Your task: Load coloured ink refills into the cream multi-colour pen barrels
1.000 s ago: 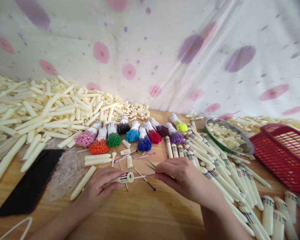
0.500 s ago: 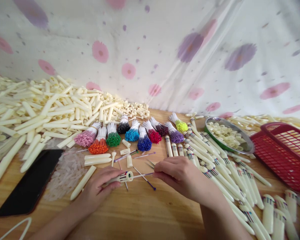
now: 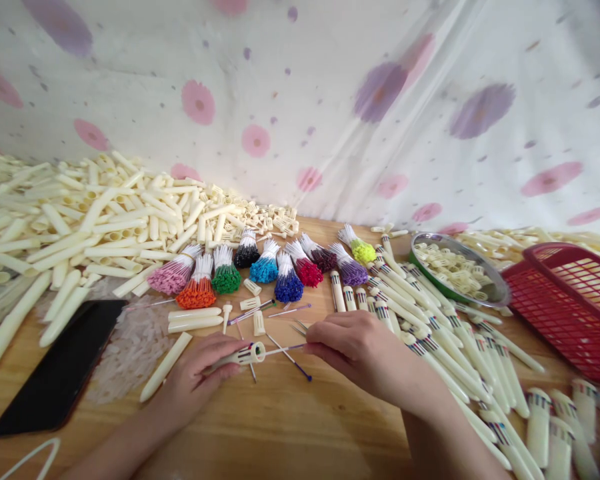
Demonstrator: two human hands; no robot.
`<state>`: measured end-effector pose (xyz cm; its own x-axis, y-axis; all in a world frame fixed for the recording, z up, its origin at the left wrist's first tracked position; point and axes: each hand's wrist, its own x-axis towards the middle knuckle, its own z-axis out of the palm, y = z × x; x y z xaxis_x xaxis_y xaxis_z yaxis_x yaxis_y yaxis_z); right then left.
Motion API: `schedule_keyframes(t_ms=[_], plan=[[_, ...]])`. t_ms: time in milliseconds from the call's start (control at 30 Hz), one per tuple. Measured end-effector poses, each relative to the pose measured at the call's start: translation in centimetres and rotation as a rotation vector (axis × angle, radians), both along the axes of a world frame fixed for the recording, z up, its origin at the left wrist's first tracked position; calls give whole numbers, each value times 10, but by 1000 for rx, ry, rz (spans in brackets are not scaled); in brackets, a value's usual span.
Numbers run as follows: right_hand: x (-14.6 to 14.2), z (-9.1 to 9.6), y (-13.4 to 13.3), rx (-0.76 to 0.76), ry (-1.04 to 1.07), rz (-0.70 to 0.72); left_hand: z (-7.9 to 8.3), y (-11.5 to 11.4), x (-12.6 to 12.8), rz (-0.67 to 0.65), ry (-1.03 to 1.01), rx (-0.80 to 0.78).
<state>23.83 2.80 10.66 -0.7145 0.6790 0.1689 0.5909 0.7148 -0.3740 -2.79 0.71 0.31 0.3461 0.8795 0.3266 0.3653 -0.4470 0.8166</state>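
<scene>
My left hand is closed around a cream multicolour pen barrel, its slotted open end turned right and a few coloured tips showing inside. Between the thumb and fingers of my right hand is a thin pen refill with a purple end; its white end points at the barrel's mouth. Two thin metal points, like tweezers, stick out by my right fingers; whether the hand holds them I cannot tell. A blue-ended loose refill lies on the table below. Past my hands are slotted cream collars and more refills.
Rubber-banded refill bundles in several colours stand mid-table. Cream barrels are heaped left, near a black phone and clear small parts. Filled pens, a bowl of collars and a red basket lie right.
Almost nothing differs. The refill in my right hand and the barrel in my left have shifted very slightly left.
</scene>
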Motion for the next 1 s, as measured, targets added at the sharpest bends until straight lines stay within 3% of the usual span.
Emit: schedule_keyframes(t_ms=[400,667,867,1000], plan=[[-5,8,2,29,18,49,-2,0,-3,6,23,16],[-8,16,0,4,19,109,-2,1,-2,-16,96,114],[-24,2,-2,-34,20,-55,-1,1,-1,-7,113,195],[-46,-19,-6,-185,87,-201,2,1,1,-7,99,214]])
